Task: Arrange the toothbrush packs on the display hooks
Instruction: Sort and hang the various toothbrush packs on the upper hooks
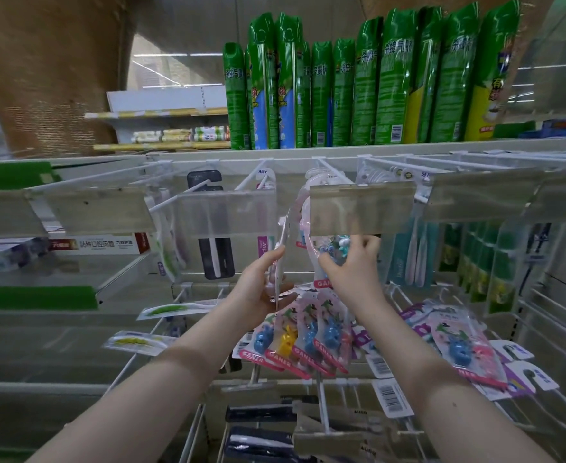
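A clear plastic price-label holder (361, 208), fixed at the front of a white wire display hook (330, 168), is taken as the reference. Directly beneath its lower edge, a pink-edged clear blister toothbrush pack (336, 248) with small coloured figures inside is grasped by the right hand (351, 262), the thumb being set on one face and the fingers curled over the other. The top of this pack is hidden behind the holder, so whether it is threaded on the hook cannot be told.

Just to the left of the holder, and lower, a second clear and pink toothbrush pack (283, 242) is held edge-on and nearly upright by the left hand (261, 289), whose fingers are wrapped round its lower part.

Below the holder, a fanned row of pink children's toothbrush packs (301, 335) with blue and yellow figures is seen hanging on a lower hook, and more packs of the same kind (458, 342) are seen below and to the right.

To the left of the holder a black toothbrush pack (214, 255) is hung, and further left white toothpaste boxes (97, 245) are laid on a shelf. To the right of it, teal toothbrush packs (408, 255) are hung. Well above the holder, tall green aerosol cans (358, 91) are lined up on the top shelf (174, 155).
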Motion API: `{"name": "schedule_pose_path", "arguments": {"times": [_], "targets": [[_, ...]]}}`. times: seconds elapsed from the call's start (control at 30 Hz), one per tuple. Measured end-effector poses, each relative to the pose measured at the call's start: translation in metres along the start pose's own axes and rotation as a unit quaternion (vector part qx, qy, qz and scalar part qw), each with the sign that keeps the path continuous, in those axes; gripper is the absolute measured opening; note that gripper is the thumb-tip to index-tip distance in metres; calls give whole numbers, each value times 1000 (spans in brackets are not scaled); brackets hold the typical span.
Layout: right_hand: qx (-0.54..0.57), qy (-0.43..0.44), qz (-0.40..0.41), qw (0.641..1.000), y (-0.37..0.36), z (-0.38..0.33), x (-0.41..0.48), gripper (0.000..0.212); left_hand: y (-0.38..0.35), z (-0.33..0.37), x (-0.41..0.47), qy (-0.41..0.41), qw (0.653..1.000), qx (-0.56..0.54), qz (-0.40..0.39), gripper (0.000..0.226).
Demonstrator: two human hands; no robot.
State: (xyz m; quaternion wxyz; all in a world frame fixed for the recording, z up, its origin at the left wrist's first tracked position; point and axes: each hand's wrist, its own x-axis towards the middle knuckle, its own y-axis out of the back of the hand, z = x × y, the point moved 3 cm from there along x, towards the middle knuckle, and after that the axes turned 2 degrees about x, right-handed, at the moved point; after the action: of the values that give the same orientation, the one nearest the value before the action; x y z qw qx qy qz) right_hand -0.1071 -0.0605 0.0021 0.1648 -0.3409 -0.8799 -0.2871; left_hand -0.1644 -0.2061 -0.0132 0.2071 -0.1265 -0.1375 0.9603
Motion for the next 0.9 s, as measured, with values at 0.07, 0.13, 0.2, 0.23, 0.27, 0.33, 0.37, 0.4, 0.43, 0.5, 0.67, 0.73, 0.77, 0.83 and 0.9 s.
{"name": "schedule_pose_path", "arguments": {"times": [0.07, 0.13, 0.2, 0.23, 0.27, 0.33, 0.37, 0.4, 0.43, 0.5, 0.67, 0.73, 0.77, 0.83, 0.9], "targets": [[0, 1, -3, 1000, -3, 1, 7, 38, 1, 0, 2, -8, 1000, 6, 6, 48], [4, 0, -6, 1000, -4, -1, 12, 48, 2, 0, 5, -12, 1000, 14, 11, 44], [11, -6, -8, 1000, -6, -1, 19, 56, 2, 1, 7, -16, 1000, 18, 13, 41], [17, -12, -11, 1000, -7, -1, 22, 54, 1, 1, 8, -19, 1000, 16, 12, 40], [23, -16, -11, 1000, -10, 0, 26, 49, 1, 2, 8, -22, 1000, 15, 13, 40], [20, -29, -14, 999, -13, 1, 33, 36, 0, 2, 10, -28, 999, 21, 13, 39], [15, -35, -19, 999, -14, 2, 34, 32, 0, 2, 10, -30, 999, 26, 12, 40], [13, -35, -21, 999, -15, 2, 36, 30, 0, 2, 10, -32, 999, 31, 12, 42], [13, -32, -22, 999, -15, 2, 36, 29, 0, 1, 11, -33, 999, 39, 11, 45], [-1, -25, -26, 999, -14, 2, 35, 30, 0, 1, 11, -34, 997, 62, 6, 50], [-45, -30, -24, 998, -11, 3, 28, 47, 0, 0, 10, -37, 996, 85, -1, 46], [-32, -29, -24, 999, -10, 4, 25, 52, 1, 0, 11, -39, 996, 84, 0, 49], [-25, -29, -25, 999, -10, 5, 24, 53, 2, -1, 13, -40, 996, 84, 1, 51], [-24, -25, -27, 999, -10, 7, 21, 54, 2, -2, 13, -45, 995, 86, 1, 55], [-27, -21, -31, 999, -11, 9, 17, 53, 0, -3, 8, -55, 996, 72, 1, 57]]}}
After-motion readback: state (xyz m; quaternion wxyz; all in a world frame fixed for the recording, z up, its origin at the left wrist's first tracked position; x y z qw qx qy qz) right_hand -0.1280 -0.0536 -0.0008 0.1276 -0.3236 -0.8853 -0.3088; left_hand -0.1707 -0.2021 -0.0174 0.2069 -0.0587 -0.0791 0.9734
